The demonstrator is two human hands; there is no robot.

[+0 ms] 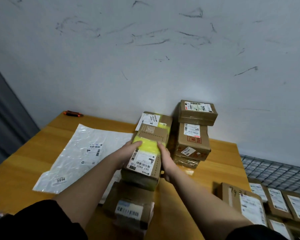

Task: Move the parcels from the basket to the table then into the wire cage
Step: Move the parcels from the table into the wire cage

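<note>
Both hands hold a cardboard parcel wrapped in a band of yellow tape, lifted a little above the wooden table near the centre of the view. The left hand grips its left side with the fingers curled over the yellow band; the right hand clasps its right side, thumb on top and the fingers wrapped down out of sight. The parcel's white shipping label faces up and reads "507 P802 170". Just behind it, toward 12 o'clock, lies another taped carton with a white label, touching or nearly touching the held one. At about 1 o'clock a stack of brown boxes stands against the scuffed wall, with a small labelled box on top. Below the held parcel, at 6 o'clock, a further barcode-labelled box sits between the forearms. At 9 o'clock a flat white plastic mailer marked "5914" lies on the table, and at 11 o'clock, near the table's far edge, rests an orange-and-black utility knife. At 4 o'clock, beside the table's right edge, the wire cage holds several labelled cartons packed side by side.
</note>
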